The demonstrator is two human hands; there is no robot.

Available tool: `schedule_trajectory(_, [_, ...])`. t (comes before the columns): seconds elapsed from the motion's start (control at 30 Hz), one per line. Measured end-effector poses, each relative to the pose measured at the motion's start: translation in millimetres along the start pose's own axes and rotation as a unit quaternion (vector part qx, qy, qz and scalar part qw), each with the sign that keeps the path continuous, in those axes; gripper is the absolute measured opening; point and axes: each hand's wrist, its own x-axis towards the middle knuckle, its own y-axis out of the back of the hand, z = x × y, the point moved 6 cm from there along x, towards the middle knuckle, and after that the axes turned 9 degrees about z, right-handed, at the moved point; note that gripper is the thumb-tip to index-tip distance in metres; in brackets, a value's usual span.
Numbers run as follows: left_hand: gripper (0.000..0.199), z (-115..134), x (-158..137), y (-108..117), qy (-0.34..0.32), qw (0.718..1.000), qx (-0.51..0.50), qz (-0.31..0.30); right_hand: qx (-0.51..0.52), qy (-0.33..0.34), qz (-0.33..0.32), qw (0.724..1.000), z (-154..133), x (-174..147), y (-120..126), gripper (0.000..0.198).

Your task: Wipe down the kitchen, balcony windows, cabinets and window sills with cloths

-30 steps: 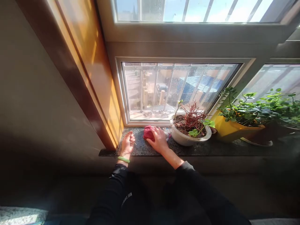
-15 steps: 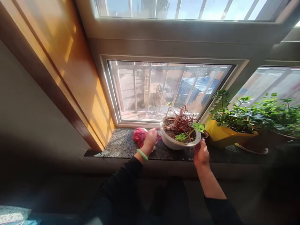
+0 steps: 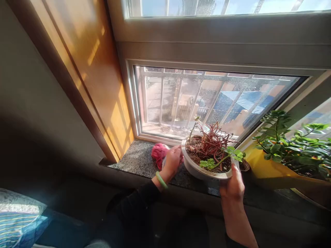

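A white flowerpot (image 3: 196, 169) stands at the window, with brown soil, a tangle of dry reddish stems (image 3: 213, 139) and a few green leaves (image 3: 207, 163) in it. My left hand (image 3: 172, 161), a green bangle (image 3: 161, 180) on its wrist, has its fingers closed at the pot's left rim. At the right rim, my right hand (image 3: 234, 184) grips the pot with its thumb up on the edge and its other fingers hidden beneath. A crumpled pink cloth (image 3: 158, 154) lies on the sill just left of my left hand, which partly covers it.
The speckled stone windowsill (image 3: 136, 155) runs under the window (image 3: 181, 100). Right of the flowerpot stand a yellow planter (image 3: 261, 168) with a leafy green plant (image 3: 281, 144) and a small brown pot (image 3: 244, 165). A wooden frame (image 3: 111, 100) bounds the left side.
The view has shifted, so the flowerpot looks larger and lies farther right. My right thumb has come up onto the rim, and my left fingers have closed at the left rim.
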Motion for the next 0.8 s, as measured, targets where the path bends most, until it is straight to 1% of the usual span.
schedule_trajectory(0.07, [0.037, 19.6, -8.5, 6.6, -0.009, 1.000, -0.002, -0.005, 0.008, -0.002, -0.039, 0.999, -17.1, -15.3, -16.0, 0.044])
schedule_trajectory(0.13, [0.037, 45.7, -19.6, 17.6, -0.024, 1.000, -0.008, 0.005, 0.014, -0.004, -0.077, 0.997, -32.3, -34.4, -35.9, 0.044])
schedule_trajectory(0.23, [0.030, 91.5, -41.0, 45.6, -0.057, 0.996, -0.018, 0.065, 0.027, -0.022, -0.126, 0.991, -41.8, -69.3, -71.6, 0.044])
schedule_trajectory(0.33, [0.024, 134.9, -64.0, 83.5, -0.099, 0.985, -0.023, 0.138, 0.056, -0.065, -0.171, 0.982, -30.5, -110.1, -111.5, 0.042])
schedule_trajectory(0.43, [0.029, 166.0, -81.1, 125.2, -0.144, 0.970, -0.004, 0.195, 0.086, -0.139, -0.216, 0.963, -0.3, -151.0, -148.0, 0.040])
schedule_trajectory(0.5, [0.028, 175.5, -87.7, 152.9, -0.161, 0.959, 0.013, 0.232, 0.092, -0.182, -0.245, 0.948, 24.9, -174.1, -166.0, 0.039])
schedule_trajectory(0.6, [0.030, 173.6, -92.4, 189.7, -0.170, 0.943, 0.026, 0.283, 0.062, -0.204, -0.280, 0.936, 62.1, -195.7, -181.0, 0.037])
schedule_trajectory(0.7, [0.035, 161.3, -93.1, 216.7, -0.183, 0.929, 0.036, 0.320, 0.033, -0.199, -0.269, 0.942, 92.2, -199.0, -184.0, 0.034])
schedule_trajectory(0.8, [0.036, 149.4, -89.5, 232.2, -0.196, 0.919, 0.039, 0.340, 0.040, -0.213, -0.242, 0.946, 111.7, -194.5, -184.9, 0.035])
